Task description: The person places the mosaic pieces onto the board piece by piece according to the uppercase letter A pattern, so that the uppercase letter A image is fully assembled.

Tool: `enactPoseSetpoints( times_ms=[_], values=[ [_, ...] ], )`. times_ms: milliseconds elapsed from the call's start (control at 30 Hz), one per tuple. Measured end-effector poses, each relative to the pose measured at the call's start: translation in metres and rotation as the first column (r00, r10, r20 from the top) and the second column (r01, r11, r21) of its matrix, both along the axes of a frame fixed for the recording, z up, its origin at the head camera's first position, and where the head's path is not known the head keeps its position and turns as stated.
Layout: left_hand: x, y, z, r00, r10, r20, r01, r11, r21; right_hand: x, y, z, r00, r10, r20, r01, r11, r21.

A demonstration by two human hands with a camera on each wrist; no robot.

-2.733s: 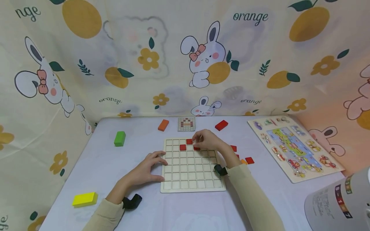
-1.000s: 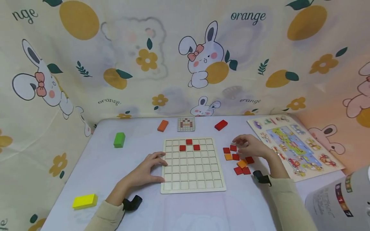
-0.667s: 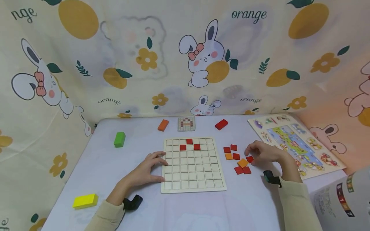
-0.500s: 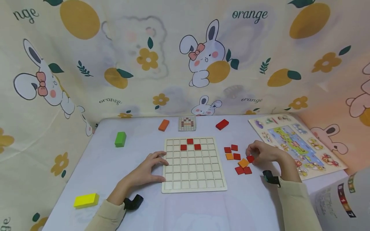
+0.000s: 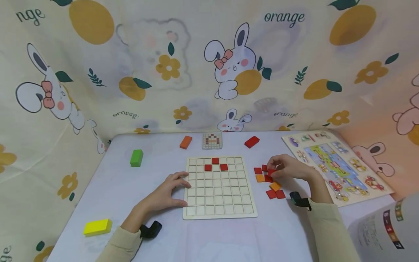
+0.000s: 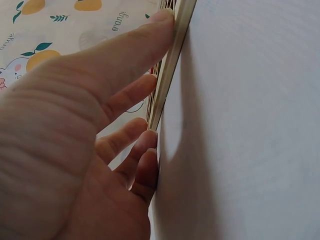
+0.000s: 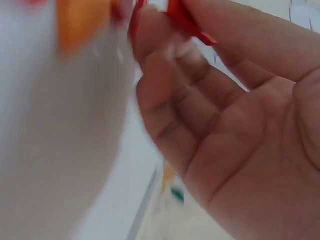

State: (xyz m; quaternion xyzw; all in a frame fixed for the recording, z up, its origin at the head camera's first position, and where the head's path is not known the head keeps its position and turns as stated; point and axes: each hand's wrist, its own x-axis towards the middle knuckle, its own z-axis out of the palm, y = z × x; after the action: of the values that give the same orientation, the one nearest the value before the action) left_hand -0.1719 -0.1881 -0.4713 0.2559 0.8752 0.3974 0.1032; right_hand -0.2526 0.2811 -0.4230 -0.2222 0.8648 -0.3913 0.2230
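Note:
A cream grid board (image 5: pixel 218 191) lies mid-table in the head view, with 3 red tiles in its upper rows. My left hand (image 5: pixel 163 193) rests along the board's left edge, thumb and fingertips touching it; the left wrist view shows this hand (image 6: pixel 100 125) against the board's rim (image 6: pixel 172 60). To the right of the board my right hand (image 5: pixel 291 169) pinches a red tile (image 5: pixel 271 173) between thumb and fingers, over several loose red and orange tiles (image 5: pixel 275 186). That pinched tile (image 7: pixel 187 20) is also seen in the right wrist view, slightly blurred.
Behind the board lies a small pattern card (image 5: pixel 212 141), between an orange block (image 5: pixel 185 142) and a red block (image 5: pixel 252 142). Green (image 5: pixel 136 158) and yellow (image 5: pixel 97 227) blocks lie left. A picture puzzle board (image 5: pixel 337 167) and a white tub (image 5: pixel 373 233) stand right.
My right hand has gone from the grid board to the loose tiles, taken up the rightmost red tile and moved it leftward. The left hand stays at the board's edge.

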Motion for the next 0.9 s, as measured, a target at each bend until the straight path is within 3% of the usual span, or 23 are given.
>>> enactPoseSetpoints(
  times_ms=[167,367,533,700,900],
  values=[
    [0.0,-0.001,-0.001,1.0,0.006,-0.001,-0.006,1.0,0.001,-0.01,-0.055,0.002,1.0,0.016,-0.01,-0.017,0.999,-0.05],
    [0.0,-0.001,-0.001,1.0,0.003,-0.005,-0.003,1.0,-0.003,-0.015,-0.128,0.004,0.99,0.109,-0.087,-0.118,0.988,-0.102],
    [0.0,-0.002,-0.001,1.0,-0.001,-0.009,0.001,1.0,0.006,-0.018,-0.179,0.0,0.976,0.19,-0.107,-0.207,0.962,-0.181],
    [-0.001,-0.001,-0.001,1.0,-0.017,-0.013,0.018,1.0,0.012,-0.019,-0.209,-0.006,0.972,0.21,-0.109,-0.227,0.958,-0.174],
    [0.0,-0.002,-0.001,1.0,-0.012,-0.009,0.012,1.0,0.014,-0.021,-0.223,-0.017,0.974,0.208,-0.091,-0.22,0.963,-0.153]
  ],
)
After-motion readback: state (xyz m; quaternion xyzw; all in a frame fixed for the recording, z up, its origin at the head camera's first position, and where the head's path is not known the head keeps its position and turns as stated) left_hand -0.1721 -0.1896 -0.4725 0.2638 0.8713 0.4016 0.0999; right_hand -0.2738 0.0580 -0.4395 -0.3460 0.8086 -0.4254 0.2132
